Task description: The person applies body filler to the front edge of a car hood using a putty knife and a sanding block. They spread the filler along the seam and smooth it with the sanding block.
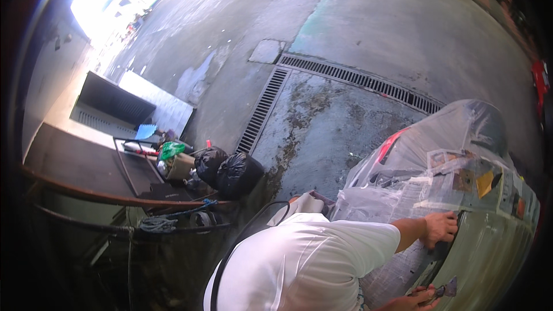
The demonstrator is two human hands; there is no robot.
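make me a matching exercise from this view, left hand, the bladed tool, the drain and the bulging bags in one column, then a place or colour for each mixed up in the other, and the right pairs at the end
Column one
1. left hand
2. bladed tool
3. drain grating
4. bulging bags

Column two
a. set into the floor
b. shiny black
c. at the upper end of the dark strip
d. held in the right hand

Right pairs: 1-c, 2-d, 3-a, 4-b
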